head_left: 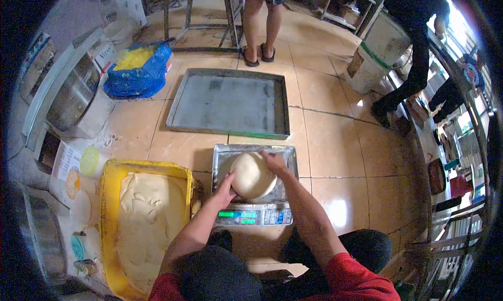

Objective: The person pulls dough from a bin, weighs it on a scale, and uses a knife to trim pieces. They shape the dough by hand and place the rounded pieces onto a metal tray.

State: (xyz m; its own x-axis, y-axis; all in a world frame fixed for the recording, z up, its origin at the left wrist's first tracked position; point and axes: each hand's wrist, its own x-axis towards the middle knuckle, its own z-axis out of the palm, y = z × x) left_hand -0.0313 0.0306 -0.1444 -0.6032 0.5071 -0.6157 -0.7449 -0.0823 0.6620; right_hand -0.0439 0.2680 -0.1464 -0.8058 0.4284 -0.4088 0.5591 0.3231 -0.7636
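A round, smooth ball of pale dough [253, 176] rests on the metal pan of a digital scale [222, 153]. Around its left side curves my left hand [226, 190], and my right hand [273, 162] is at its upper right edge. Both hands touch the dough. Green digits glow on the scale's display below the pan. To the left, a yellow tub [109, 217] holds a large mass of soft dough [149, 217].
Beyond the scale, a large metal tray [230, 102] lies on the tiled floor. A blue bag [137, 73] is at the upper left. One person's legs [260, 26] stand behind the tray; another person [416, 55] is at the right near a white bin [376, 52].
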